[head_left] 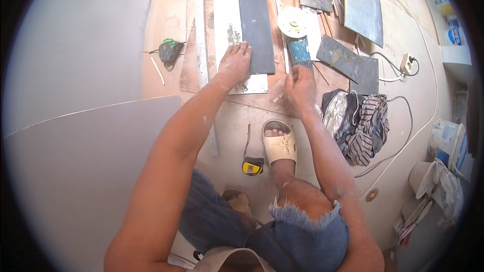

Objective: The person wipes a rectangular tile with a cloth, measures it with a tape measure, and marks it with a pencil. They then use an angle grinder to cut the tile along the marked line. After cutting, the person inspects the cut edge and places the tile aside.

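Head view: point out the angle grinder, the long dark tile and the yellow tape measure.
Angle grinder [299, 50], head view: its blue body.
Long dark tile [256, 27], head view: middle of its face.
Yellow tape measure [252, 166], head view: its case.

I'm seeing a plain, pale grey wall [80, 50] rising along the floor's left edge, with a flat grey surface [96, 171] spreading below it. The dusty beige floor [400, 165] is stretching rightward, where a white plastic bucket [444, 138] is standing near its right edge. Soft light is brightening the wall.
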The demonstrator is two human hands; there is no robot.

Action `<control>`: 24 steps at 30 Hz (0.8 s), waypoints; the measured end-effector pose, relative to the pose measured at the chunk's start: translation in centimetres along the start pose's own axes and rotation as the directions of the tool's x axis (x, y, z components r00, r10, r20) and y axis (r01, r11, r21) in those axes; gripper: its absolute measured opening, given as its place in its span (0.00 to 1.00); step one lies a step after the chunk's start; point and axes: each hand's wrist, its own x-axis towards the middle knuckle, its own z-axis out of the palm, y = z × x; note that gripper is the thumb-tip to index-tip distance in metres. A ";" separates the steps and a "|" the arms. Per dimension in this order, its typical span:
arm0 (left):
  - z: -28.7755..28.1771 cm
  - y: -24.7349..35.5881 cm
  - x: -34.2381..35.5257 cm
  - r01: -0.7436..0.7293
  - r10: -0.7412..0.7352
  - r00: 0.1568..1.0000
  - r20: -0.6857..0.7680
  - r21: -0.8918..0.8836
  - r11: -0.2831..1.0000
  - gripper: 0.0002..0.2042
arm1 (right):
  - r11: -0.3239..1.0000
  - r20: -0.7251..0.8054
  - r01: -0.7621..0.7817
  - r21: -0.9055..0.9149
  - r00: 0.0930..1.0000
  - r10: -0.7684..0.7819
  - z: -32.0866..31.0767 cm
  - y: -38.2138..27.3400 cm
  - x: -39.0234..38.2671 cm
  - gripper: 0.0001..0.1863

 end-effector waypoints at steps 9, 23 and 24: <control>0.9 3.7 -3.0 0.004 -0.004 0.999 -0.033 -0.008 1.000 0.41 | 0.898 0.117 -0.230 -0.374 0.949 0.292 -1.1 -1.5 3.8 0.44; 0.4 10.0 -6.5 -0.266 0.117 0.923 -0.367 -0.388 0.882 0.38 | 0.699 0.275 -0.320 0.640 0.944 0.180 -4.4 -1.7 4.1 0.32; 0.1 10.1 -6.5 -0.283 0.113 0.908 -0.404 -0.391 0.876 0.38 | 0.522 0.320 -0.343 0.781 0.937 0.138 -5.1 -3.1 3.9 0.32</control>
